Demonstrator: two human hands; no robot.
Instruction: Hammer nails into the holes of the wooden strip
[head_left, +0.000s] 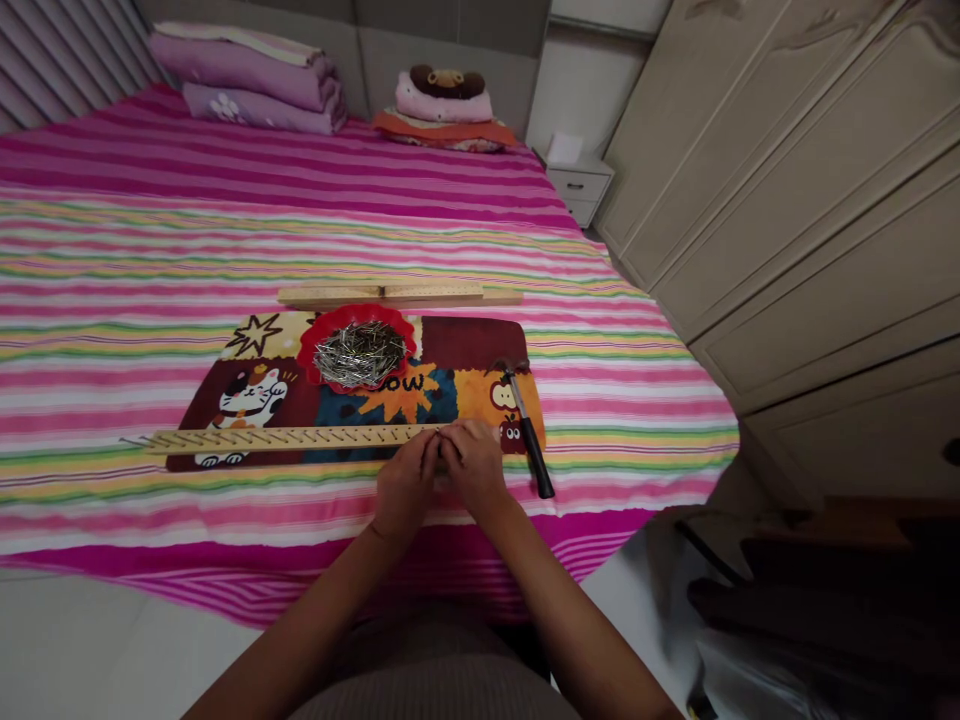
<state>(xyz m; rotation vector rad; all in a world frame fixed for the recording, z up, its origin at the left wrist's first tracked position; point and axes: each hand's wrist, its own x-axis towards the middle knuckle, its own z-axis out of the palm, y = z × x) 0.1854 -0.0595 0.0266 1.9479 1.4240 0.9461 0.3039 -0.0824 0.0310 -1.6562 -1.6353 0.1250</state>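
Note:
A long narrow wooden strip lies across a patterned mat, with a row of slanting nails along it and one long nail sticking out past its left end. My left hand and my right hand meet at the strip's right end, fingers closed around it and thumbs close together. My fingers cover that end, so any small item between them is hidden. Just right of my right hand rests a hammer with a black handle, its head pointing away. Beyond the strip, a red scalloped bowl holds a heap of loose nails.
More wooden strips lie behind the patterned mat on the striped bed cover. Folded purple bedding and a stack of pillows sit at the far end. A wardrobe lines the right side.

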